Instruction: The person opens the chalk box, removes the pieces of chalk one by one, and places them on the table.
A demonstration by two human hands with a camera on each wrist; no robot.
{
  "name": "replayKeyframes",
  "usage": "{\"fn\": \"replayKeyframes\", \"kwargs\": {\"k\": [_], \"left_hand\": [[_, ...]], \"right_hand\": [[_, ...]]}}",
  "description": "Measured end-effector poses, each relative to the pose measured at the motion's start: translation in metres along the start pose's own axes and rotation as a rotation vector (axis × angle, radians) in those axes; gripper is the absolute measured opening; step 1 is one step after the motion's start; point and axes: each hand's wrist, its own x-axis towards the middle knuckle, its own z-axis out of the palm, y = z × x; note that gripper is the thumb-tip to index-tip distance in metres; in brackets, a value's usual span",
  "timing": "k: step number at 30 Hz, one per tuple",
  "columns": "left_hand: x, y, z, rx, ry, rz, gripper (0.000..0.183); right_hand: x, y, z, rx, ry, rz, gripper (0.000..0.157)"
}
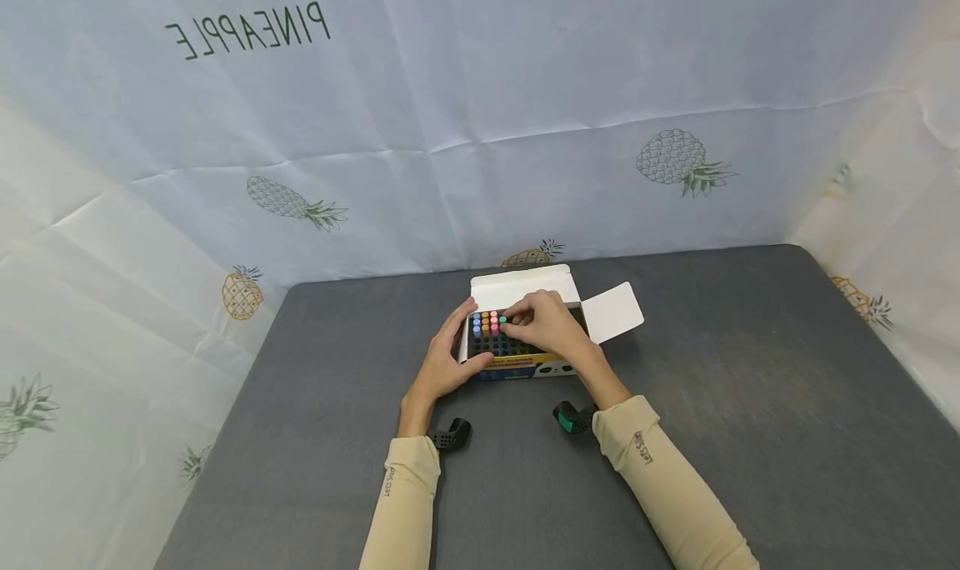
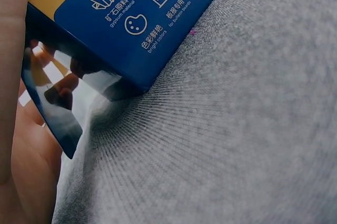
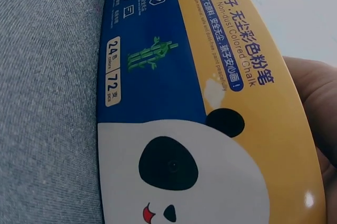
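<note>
An open box of colored chalk [image 1: 517,372] sits on the table, its front printed blue and yellow with a panda. Gripping the left end of this box is my left hand [image 1: 441,368], with the thumb at the front edge and fingers along the side. Blue, orange and pink chalk sticks [image 1: 485,323] stand upright in the left part of a dark grid of holes. My right hand [image 1: 551,324] reaches over the box and pinches a green chalk stick [image 1: 503,320] beside the pink ones. In the right wrist view, the box front [image 3: 158,98] hides most of that hand.
The white lid [image 1: 525,285] stands raised behind the box, and a white side flap [image 1: 612,310] sticks out to the right. Grey cloth covers the table [image 1: 337,403]. A curtain [image 1: 450,195] with pineapple prints hangs behind the table's far edge.
</note>
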Motion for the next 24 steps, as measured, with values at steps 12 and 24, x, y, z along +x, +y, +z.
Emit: {"fn": "replayKeyframes", "kwargs": {"k": [12, 24], "left_hand": [[-0.0004, -0.0013, 0.0000, 0.000, -0.001, -0.004, 0.095], [0.0006, -0.0002, -0.0004, -0.010, -0.004, 0.010, 0.092]], "right_hand": [[-0.0008, 0.0008, 0.0023, 0.047, 0.094, -0.094, 0.016], [0.0003, -0.0010, 0.0028, 0.050, 0.132, -0.071, 0.016]]}}
